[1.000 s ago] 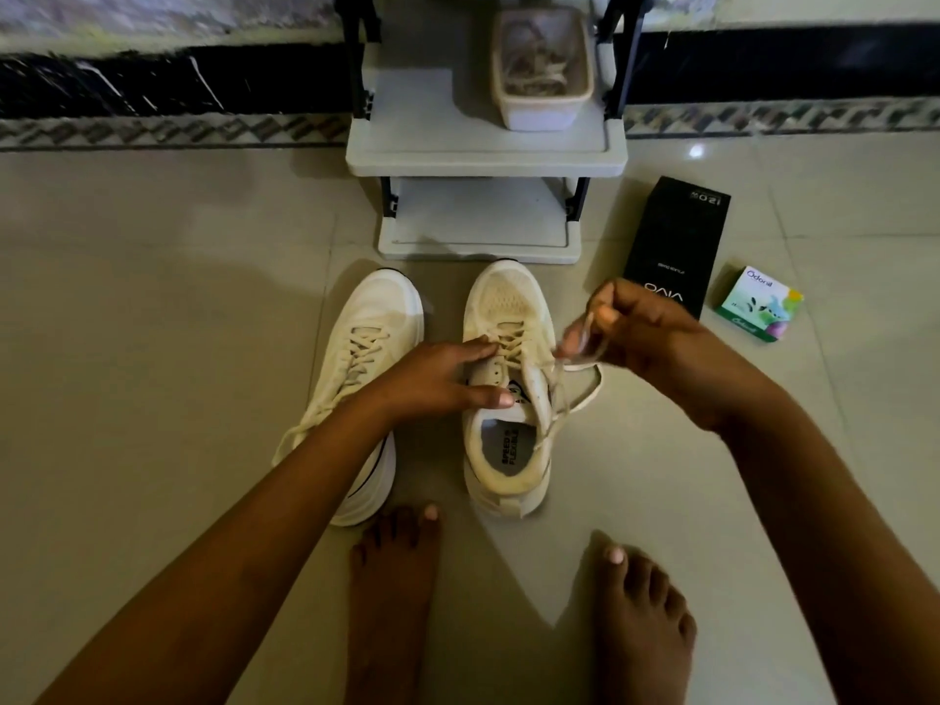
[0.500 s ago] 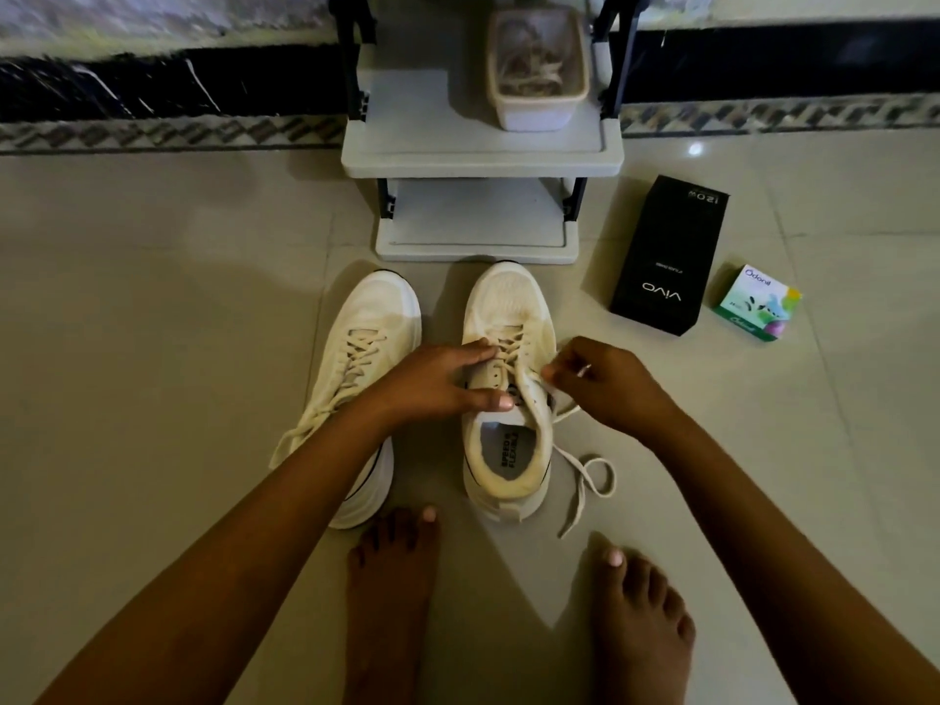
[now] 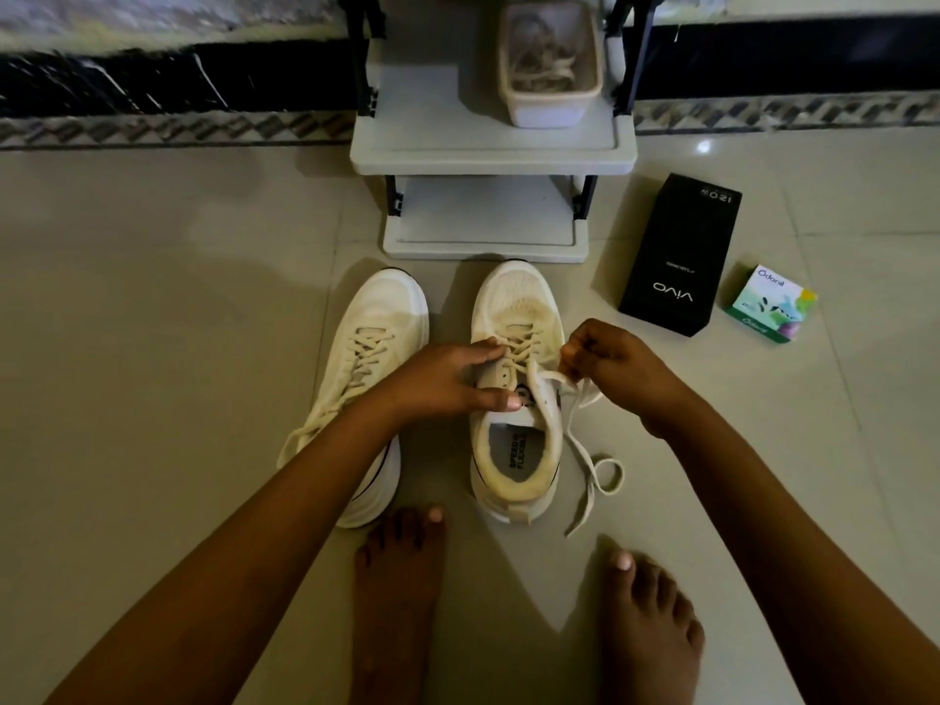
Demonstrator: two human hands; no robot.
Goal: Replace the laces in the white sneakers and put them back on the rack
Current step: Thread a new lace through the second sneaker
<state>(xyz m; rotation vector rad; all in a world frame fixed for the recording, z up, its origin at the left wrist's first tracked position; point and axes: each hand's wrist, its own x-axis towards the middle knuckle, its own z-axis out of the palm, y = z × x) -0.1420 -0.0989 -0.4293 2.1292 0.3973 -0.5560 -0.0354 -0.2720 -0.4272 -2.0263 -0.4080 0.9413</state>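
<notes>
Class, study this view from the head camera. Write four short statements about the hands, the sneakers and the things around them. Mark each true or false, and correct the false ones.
1. The right hand pinches a lace. True.
2. The Odonil box lies on the floor beside the black vivo box. True.
3. The left hand rests on the black vivo box. False: it presses on a white sneaker.
4. The plastic tub of laces stands on the floor. False: the plastic tub stands on the rack.
</notes>
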